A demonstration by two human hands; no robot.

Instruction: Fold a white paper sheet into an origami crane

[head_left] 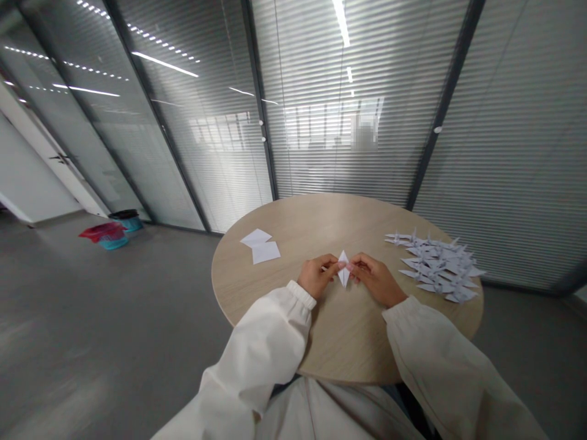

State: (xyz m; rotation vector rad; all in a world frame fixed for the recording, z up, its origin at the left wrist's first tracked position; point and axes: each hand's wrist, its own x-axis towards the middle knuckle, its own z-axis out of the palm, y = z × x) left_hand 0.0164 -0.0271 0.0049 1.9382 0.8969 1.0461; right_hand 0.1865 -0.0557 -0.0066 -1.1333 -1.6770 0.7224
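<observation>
White cuffed sleeves (257, 348) are crossing the lower part of the view, both reaching toward a round pale-wood table (321, 220). Far to the left, a teal basket (113, 242) with a red bag (101, 231) draped over it is sitting on the grey floor (114, 305), just beside a black-rimmed bin (126, 217). On the tabletop, 2 loose white paper squares (259, 246) are lying partly overlapped.

Moving right, the left hand (316, 276) is pinching a folded white paper (343, 269) between thumb and fingers, while the right hand (373, 280) is pinching it from the opposite side. Neither hand is released, though the grip looks light rather than clenched. Steady, equal pressure from both sides would be helping here, with the edges kept lined up and each crease run firmly.

The paper is sitting between the hands, over the table's near half, and I cannot tell whether it is touching the wood. It is looking like a narrow, clean, kite-shaped stack of flaps, with 1 point up and 1 point down.

Further right, a heap of paper cranes (438, 266) is lying in an overlapping pile near the table's edge.
</observation>
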